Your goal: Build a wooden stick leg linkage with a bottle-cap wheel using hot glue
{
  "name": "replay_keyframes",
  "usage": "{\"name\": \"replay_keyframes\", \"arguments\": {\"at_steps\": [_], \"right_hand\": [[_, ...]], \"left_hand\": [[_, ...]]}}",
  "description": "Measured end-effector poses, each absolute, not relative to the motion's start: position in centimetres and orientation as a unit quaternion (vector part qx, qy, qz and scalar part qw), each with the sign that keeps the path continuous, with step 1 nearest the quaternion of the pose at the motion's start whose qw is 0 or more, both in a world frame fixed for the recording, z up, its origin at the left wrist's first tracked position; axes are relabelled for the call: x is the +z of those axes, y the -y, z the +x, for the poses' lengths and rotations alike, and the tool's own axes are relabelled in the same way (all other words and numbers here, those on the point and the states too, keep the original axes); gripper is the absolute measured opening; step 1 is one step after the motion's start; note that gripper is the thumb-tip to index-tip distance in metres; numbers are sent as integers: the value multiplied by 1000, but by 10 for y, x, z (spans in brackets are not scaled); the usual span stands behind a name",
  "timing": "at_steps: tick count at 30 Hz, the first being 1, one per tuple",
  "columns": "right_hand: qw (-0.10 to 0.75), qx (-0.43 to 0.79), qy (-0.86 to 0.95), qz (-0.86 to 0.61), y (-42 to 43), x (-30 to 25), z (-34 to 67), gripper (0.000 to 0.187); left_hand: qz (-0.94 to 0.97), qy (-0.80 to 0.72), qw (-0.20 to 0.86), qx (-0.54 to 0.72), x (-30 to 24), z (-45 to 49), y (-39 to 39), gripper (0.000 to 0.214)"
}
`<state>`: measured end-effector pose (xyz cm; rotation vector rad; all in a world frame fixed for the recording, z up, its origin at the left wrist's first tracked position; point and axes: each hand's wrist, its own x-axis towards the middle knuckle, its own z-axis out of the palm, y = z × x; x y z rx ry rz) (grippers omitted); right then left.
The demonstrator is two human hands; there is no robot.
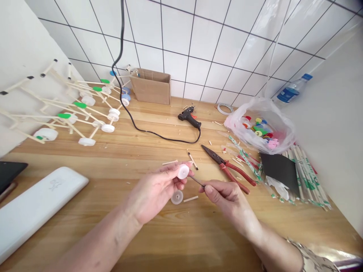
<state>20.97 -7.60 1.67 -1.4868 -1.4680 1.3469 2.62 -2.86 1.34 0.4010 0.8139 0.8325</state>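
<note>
My left hand (159,185) pinches a small white bottle cap (183,171) between thumb and fingers, its round face turned toward me. From the right, my right hand (227,200) grips a thin dark metal rod (197,180), its far end close to the cap; whether it touches the cap I cannot tell. On the wooden table just below lies a translucent round cap (177,197) with a spot at its centre. Beside it is a short pale stick (191,199). Another short stick with black ends (193,161) lies behind my hands.
Red-handled pliers (227,166) lie right of centre. Behind stand a glue gun (189,116) with a black cord, a cardboard box (153,88) and a tape roll (225,108). Stick frames with cap wheels (87,141) fill the left, above a white case (42,211). A bag of caps (261,126) and wrapped chopsticks (307,177) sit right.
</note>
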Motion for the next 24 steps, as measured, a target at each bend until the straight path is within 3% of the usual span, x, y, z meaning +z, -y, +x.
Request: {"name": "replay_keyframes", "arguments": {"at_steps": [8,14,24], "right_hand": [[279,304,733,-540,79,18,208,34],[264,232,766,-538,81,16,210,31],[256,57,815,-517,84,14,210,23]], "left_hand": [[233,-361,823,372,11,24,31,8],[257,-353,838,327,7,21,31,27],[331,-372,808,314,9,18,29,24]]}}
